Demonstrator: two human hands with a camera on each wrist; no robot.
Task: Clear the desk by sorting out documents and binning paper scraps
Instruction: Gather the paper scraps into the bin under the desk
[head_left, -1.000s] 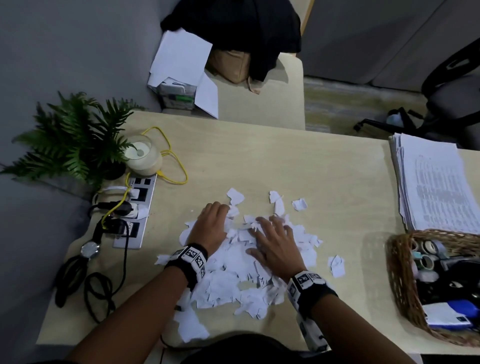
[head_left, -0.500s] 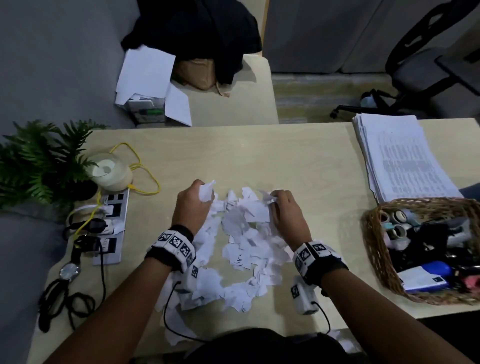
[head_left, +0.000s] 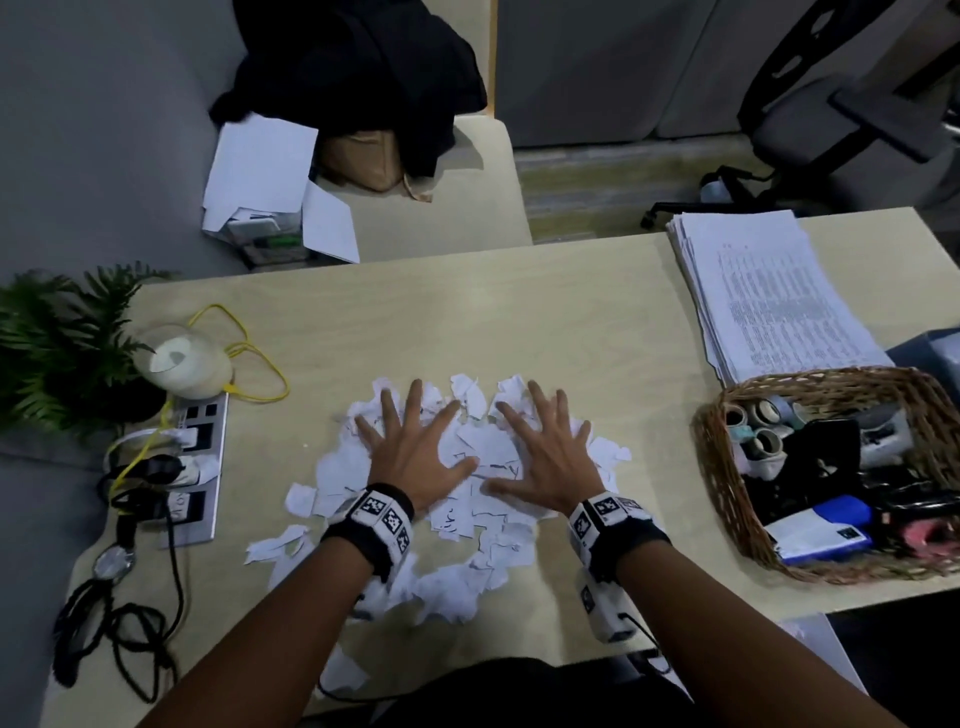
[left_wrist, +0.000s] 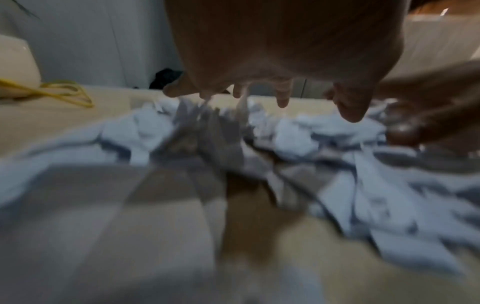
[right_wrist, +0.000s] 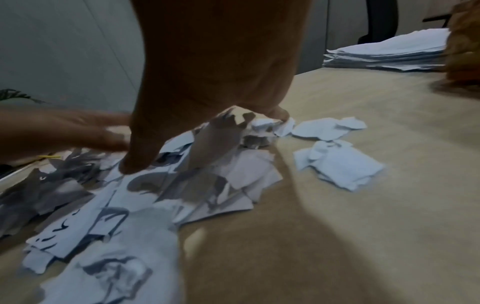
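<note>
A heap of torn white paper scraps (head_left: 483, 447) lies in the middle of the light wooden desk (head_left: 519, 322). My left hand (head_left: 410, 447) lies flat on the heap's left half, fingers spread and straight. My right hand (head_left: 545, 452) lies flat on the right half, fingers likewise spread. Neither hand holds a scrap. The left wrist view, blurred, shows the left hand (left_wrist: 259, 82) over the scraps (left_wrist: 298, 139). In the right wrist view the right hand (right_wrist: 207, 102) touches the scraps (right_wrist: 207, 185), and a few loose scraps (right_wrist: 335, 164) lie to the right. A stack of printed documents (head_left: 769, 296) sits at the desk's far right.
A wicker basket (head_left: 727, 467) of tape rolls and oddments stands at the right edge. A power strip (head_left: 192, 467) with plugs and a yellow cable (head_left: 244, 364), a candle jar (head_left: 182, 364), a fern (head_left: 62, 338) and a watch (head_left: 114, 561) occupy the left side. Loose papers (head_left: 260, 171) lie on a seat beyond.
Half a second ago both hands were curled, gripping scraps at the heap's far edge. Now both lie flat with spread fingers on the heap, the scraps released.
</note>
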